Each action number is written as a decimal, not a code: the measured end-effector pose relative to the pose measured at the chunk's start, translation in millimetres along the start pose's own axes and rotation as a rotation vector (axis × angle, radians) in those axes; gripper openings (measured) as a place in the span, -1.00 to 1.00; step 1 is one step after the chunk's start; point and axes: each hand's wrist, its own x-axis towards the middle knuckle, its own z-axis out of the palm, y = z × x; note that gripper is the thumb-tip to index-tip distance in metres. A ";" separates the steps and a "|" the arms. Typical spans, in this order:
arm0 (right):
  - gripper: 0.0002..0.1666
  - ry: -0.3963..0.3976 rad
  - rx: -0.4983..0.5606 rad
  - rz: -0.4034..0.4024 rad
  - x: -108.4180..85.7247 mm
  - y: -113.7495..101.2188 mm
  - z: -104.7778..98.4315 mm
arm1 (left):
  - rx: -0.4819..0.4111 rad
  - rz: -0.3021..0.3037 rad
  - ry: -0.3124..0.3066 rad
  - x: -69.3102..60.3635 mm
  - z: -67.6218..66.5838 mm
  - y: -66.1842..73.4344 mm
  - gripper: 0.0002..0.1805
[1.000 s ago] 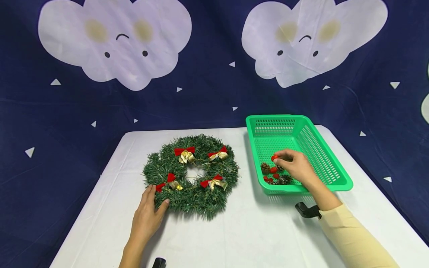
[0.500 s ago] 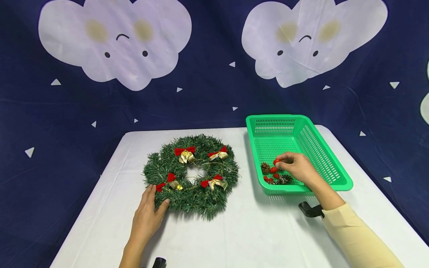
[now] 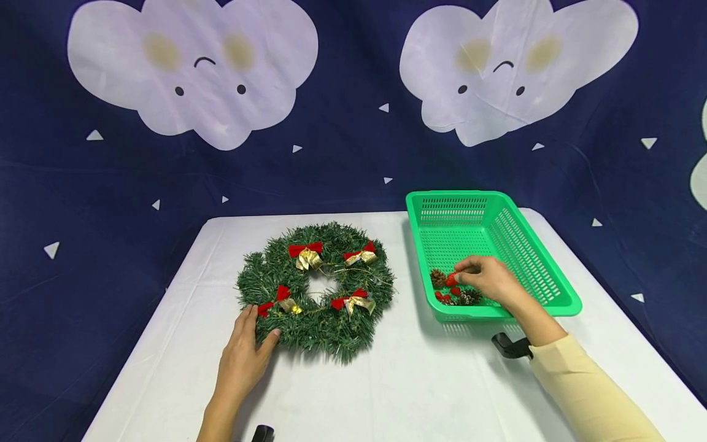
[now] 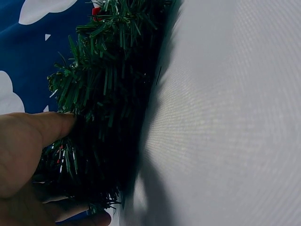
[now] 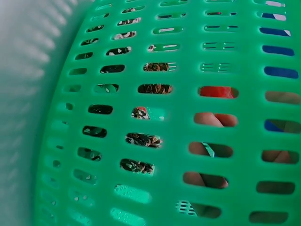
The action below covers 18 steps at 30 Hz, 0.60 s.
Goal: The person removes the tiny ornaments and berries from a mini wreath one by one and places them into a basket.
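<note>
A green tinsel wreath (image 3: 342, 337) lies on the white table, bearing several red and gold bows (image 3: 353, 302). My left hand (image 3: 241, 356) holds its near left edge, thumb and fingers spread around the greenery; the left wrist view shows the thumb (image 4: 56, 127) against the tinsel. Inside the green basket (image 3: 563, 304), my right hand (image 3: 488, 279) pinches a small red berry-like ornament (image 3: 452, 280) just above the pile. Pine cones (image 3: 469, 297) and more red pieces (image 3: 444, 298) lie beneath it. In the right wrist view the basket wall (image 5: 178, 103) partly hides the fingers.
The basket stands at the table's right side, its rim raised around my right hand. A dark blue cloth (image 3: 353, 172) printed with clouds hangs behind the table (image 3: 364, 405). A black wrist mount (image 3: 510, 347) sits below my right wrist.
My right hand has moved down and slightly toward the near side of the basket, bringing the red ornament lower, onto the spot of another red piece. The left hand and the wreath have stayed put.
</note>
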 end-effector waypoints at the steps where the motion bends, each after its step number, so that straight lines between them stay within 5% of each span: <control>1: -0.63 0.003 -0.002 0.000 0.0 0.1 0.1 | -0.001 0.001 0.001 0.1 0.1 0.0 -0.21; 18: -0.59 0.041 0.022 0.012 -2.9 -2.3 0.0 | -0.004 -0.001 -0.003 0.3 0.4 -0.2 -0.21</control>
